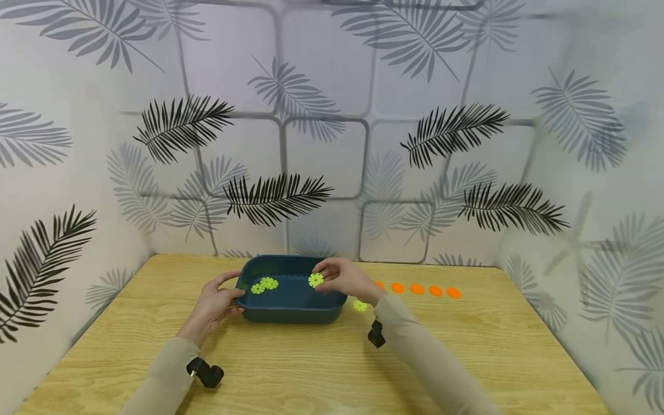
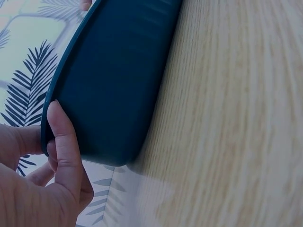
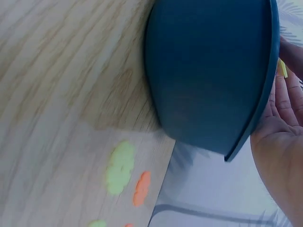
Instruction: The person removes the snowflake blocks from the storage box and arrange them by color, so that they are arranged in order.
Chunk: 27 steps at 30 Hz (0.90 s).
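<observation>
A dark blue-green plastic bin (image 1: 291,316) stands on the wooden table. My left hand (image 1: 215,302) grips its left rim, with fingers on both sides of the wall in the left wrist view. Over the bin's right part, my right hand (image 1: 346,281) pinches a yellow-green notched disc (image 1: 315,280) between thumb and fingers. Several like discs (image 1: 268,283) lie on the bin floor at the left. In the right wrist view the bin's wall (image 3: 208,71) hides most of the held disc.
Another yellow-green disc (image 1: 360,306) lies on the table just right of the bin, partly by my right wrist. Behind my right forearm runs a row of several orange discs (image 1: 417,289). Leaf-patterned walls (image 1: 321,138) close off the table's back and sides.
</observation>
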Each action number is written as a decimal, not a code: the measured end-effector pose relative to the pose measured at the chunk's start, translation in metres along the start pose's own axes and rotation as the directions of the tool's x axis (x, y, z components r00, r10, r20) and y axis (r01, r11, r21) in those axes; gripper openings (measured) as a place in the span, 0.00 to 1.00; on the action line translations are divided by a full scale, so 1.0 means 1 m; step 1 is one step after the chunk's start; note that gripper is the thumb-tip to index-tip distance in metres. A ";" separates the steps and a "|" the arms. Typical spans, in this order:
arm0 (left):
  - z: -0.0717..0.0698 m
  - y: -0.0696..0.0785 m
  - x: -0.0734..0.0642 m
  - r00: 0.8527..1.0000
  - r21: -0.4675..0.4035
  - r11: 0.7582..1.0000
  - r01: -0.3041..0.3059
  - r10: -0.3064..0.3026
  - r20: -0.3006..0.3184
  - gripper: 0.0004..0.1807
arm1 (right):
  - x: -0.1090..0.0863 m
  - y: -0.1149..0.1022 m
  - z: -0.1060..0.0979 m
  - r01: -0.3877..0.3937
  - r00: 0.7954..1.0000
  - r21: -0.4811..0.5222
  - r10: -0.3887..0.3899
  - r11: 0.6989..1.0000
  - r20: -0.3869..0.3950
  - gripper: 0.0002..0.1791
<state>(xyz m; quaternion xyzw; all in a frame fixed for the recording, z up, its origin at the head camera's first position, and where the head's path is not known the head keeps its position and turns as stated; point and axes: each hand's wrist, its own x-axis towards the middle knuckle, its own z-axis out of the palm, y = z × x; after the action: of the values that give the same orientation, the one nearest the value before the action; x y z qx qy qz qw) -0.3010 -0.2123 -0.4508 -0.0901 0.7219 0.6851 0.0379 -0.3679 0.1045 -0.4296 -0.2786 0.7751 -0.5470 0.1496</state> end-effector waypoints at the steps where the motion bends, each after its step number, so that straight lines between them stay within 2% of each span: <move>1: 0.000 0.000 0.000 1.000 -0.001 1.000 0.000 0.000 0.001 0.31 | -0.002 0.001 -0.002 -0.002 1.000 0.008 0.002 1.000 -0.006 0.20; 15: 0.002 0.002 0.000 1.000 -0.002 1.000 0.001 -0.001 0.003 0.31 | -0.025 0.011 -0.026 -0.039 0.994 0.067 0.045 0.997 -0.102 0.23; 19: 0.002 0.001 0.000 1.000 0.008 1.000 -0.004 0.004 -0.001 0.31 | -0.031 0.014 -0.031 -0.044 0.992 0.088 0.054 0.995 -0.117 0.23; 27: 0.002 -0.001 -0.002 1.000 0.007 1.000 -0.010 0.010 0.004 0.32 | -0.045 0.025 -0.042 -0.076 0.990 0.067 0.084 0.995 -0.116 0.25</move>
<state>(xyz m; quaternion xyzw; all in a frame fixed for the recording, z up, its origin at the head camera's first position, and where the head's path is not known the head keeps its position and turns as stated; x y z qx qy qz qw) -0.2988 -0.2097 -0.4513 -0.0849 0.7246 0.6829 0.0360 -0.3610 0.1697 -0.4413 -0.2096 0.7758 -0.5799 0.1338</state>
